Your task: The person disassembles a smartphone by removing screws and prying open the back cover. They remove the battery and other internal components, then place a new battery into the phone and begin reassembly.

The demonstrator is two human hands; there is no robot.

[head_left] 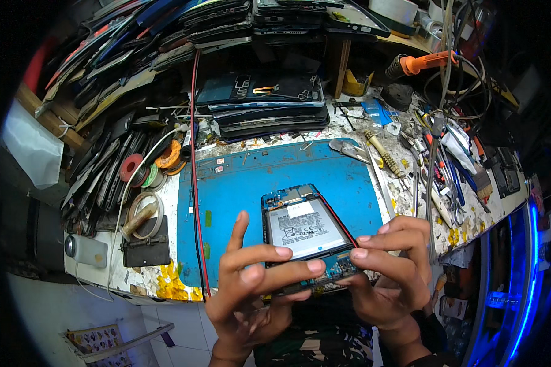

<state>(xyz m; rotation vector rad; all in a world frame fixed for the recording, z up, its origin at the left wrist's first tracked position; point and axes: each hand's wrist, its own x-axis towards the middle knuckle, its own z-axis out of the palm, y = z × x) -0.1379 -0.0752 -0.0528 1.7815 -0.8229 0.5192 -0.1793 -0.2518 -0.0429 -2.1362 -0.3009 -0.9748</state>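
Note:
An opened smartphone (340, 268) is held tilted above the front of the blue mat. Its back is off, showing a pale battery (306, 232) and blue circuit boards at both ends. My left hand (245, 293) grips the lower left corner, two fingers lying over the lower board and one finger raised. At the lower right corner, my right hand (392, 272) is closed with fingertips pinching the edge. A thin red and black wire runs down the phone's right side to those fingertips. The undersides of both hands are partly hidden.
A blue work mat (226, 177) covers the bench. A red and black cable (194, 122) crosses its left side. Stacked phone parts (269, 116) stand behind. Solder spools (168, 156) and a bottle (87, 251) lie left; tweezers (379, 183), tools and an orange soldering iron (425, 63) are right.

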